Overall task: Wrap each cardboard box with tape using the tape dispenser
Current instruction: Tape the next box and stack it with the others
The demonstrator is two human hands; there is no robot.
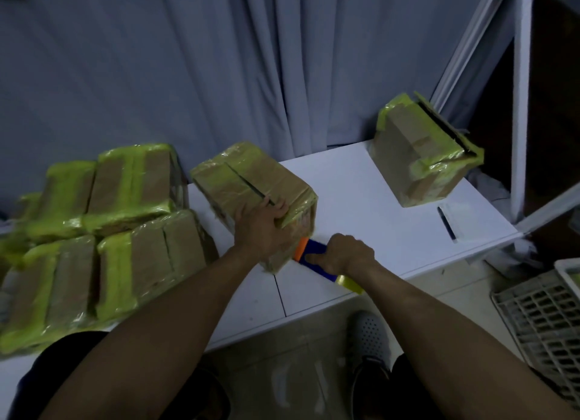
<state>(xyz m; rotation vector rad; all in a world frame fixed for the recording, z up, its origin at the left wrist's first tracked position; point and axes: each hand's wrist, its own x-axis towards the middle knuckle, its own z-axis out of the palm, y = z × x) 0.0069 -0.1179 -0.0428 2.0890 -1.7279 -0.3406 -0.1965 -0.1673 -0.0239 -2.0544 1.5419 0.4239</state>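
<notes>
Head view: the box (251, 181) lies on the counter (361, 200), left grip (260, 228) curled over its near top edge, right grip (342, 253) clamped on the dispenser (314, 251) at its near side. It looks light, stiff and tape-slick, so pinning an edge or corner seems best

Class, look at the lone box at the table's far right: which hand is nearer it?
Right. The right hand, gripping the tape dispenser, sits in front and left of the lone box; the left hand holds the middle box, farther left.
</notes>
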